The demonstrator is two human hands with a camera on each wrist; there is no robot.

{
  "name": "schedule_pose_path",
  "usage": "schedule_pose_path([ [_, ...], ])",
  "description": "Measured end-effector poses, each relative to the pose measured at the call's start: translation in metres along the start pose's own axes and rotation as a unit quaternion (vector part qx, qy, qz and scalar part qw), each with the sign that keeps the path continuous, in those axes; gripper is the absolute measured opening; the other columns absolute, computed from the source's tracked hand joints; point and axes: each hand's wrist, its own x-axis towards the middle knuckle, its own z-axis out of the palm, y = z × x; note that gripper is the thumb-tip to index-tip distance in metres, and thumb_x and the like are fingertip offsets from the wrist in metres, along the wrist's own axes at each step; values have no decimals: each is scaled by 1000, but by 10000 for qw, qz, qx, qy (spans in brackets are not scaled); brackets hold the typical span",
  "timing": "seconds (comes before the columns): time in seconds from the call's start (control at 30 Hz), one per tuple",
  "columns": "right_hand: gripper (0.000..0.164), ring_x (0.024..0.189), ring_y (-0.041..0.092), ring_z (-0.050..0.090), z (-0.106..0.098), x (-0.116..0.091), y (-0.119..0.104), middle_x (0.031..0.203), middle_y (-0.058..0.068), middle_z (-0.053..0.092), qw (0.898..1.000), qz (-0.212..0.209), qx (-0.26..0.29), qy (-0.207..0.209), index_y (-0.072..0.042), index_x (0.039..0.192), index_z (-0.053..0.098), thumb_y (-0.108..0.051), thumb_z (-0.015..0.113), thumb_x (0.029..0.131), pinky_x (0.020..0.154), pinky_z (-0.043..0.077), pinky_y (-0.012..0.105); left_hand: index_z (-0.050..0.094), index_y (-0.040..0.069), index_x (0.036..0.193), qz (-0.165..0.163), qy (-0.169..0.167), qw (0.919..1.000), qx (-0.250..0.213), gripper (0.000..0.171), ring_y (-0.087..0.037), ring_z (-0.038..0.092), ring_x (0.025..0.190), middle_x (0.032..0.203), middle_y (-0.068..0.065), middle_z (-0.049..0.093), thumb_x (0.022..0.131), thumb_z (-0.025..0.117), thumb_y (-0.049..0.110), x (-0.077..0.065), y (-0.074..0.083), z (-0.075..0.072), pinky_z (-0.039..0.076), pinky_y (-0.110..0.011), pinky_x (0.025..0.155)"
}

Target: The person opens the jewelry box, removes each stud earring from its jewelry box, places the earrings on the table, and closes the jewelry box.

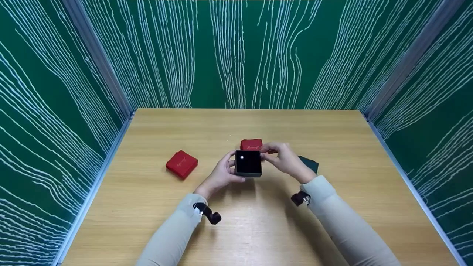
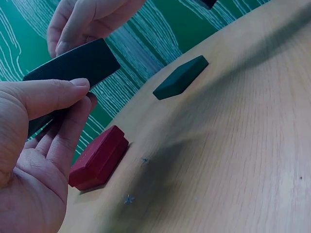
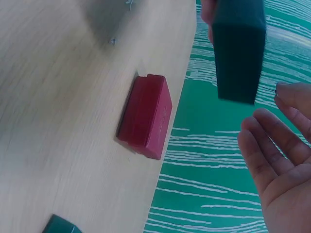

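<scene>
Holds an open square box (image 1: 251, 165) in the left hand (image 1: 222, 171), raised above the table (image 1: 273, 229), between both arms, mouth facing the head camera. Reveals a black lining inside dark outer walls, with one small white bead (image 1: 242, 157) near the upper left corner. Grips the box's left side between thumb and curled fingers, pressing the thumb against an outer wall in the left wrist view. Brings the right hand (image 1: 283, 158) just beside the upper right corner, thumb and forefinger close together, other fingers loosely bent in the right wrist view. Cannot tell of anything pinched between those tips. Shows the bead from the head alone; from both wrists, only outer walls. Picks out, from the left wrist, a silvery star-like bit (image 2: 129, 199) and a smaller bit (image 2: 145, 159) on the table, mere specks from above. Includes a closed red box (image 1: 181, 164) well to the left, a second red box (image 1: 251, 144) just beyond the held one, and a flat dark green piece (image 1: 310, 164) partly behind the right hand. Angles both pale sleeves (image 1: 173, 229) inward from the lower edge.
</scene>
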Motion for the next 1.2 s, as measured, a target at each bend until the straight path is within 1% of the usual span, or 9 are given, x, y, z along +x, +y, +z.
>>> schedule_pose_path([
  [0.07,8,100,29,74,-2,-2,3,107,10,81,10000,-1,-26,39,-5,106,81,-7,74,102,98,64,54,18,-6,167,-12,47,10000,-16,110,-24,76,106,152,-38,55,75,72,-31,-1,-1,-3,67,-30,89],
  [0.13,8,94,24,72,-4,-4,8,104,8,80,9999,72,-107,20,-4,106,81,-7,75,102,92,64,44,19,-5,168,-13,115,9999,-4,110,-24,76,107,151,-37,56,75,72,-30,-2,-1,-6,67,-31,89],
  [0.27,9,86,19,65,-4,-9,19,101,9,78,9992,281,-277,-40,-3,106,82,-8,76,101,79,58,25,17,-5,169,-19,219,9997,48,111,-25,76,110,152,-37,56,76,73,-30,-3,-2,-12,68,-32,88],
  [0.37,10,84,19,62,-3,-13,26,99,11,77,9983,432,-373,-100,-1,106,81,-8,76,101,73,53,21,16,-4,169,-65,263,9996,38,112,-25,75,111,153,-38,54,76,73,-29,-3,-2,-14,68,-30,85],
  [0.57,8,88,21,66,2,-20,43,101,13,76,9936,890,-576,-392,-2,104,80,-7,75,101,78,59,31,16,-2,170,-125,315,9994,45,113,-24,75,110,151,-37,56,77,74,-29,-5,0,-14,68,-29,79],
  [0.63,9,91,23,68,3,-21,49,103,13,76,9908,1094,-621,-502,-2,105,80,-8,75,101,83,61,36,17,-1,170,-141,335,9993,67,113,-25,75,110,151,-36,57,77,74,-29,-5,1,-14,69,-30,79],
  [0.73,9,91,23,68,5,-23,55,103,13,76,9881,1200,-723,-628,-2,106,80,-7,75,101,84,62,38,17,-2,170,-159,349,9992,104,113,-27,74,113,151,-36,57,76,74,-30,-6,2,-13,69,-31,81],
  [0.97,6,85,19,67,11,-27,66,97,12,78,9856,882,-1080,-951,-2,100,81,-6,77,98,80,63,40,18,-4,169,-96,307,9995,76,111,-26,75,111,152,-37,56,76,73,-30,-5,1,-11,68,-29,81],
  [1.2,5,85,19,68,17,-29,73,98,11,79,9796,957,-1323,-1168,-4,99,82,-7,78,98,84,66,44,22,-3,167,-3,229,9997,43,108,-26,75,110,152,-37,56,75,73,-30,-4,0,-11,68,-29,82],
])
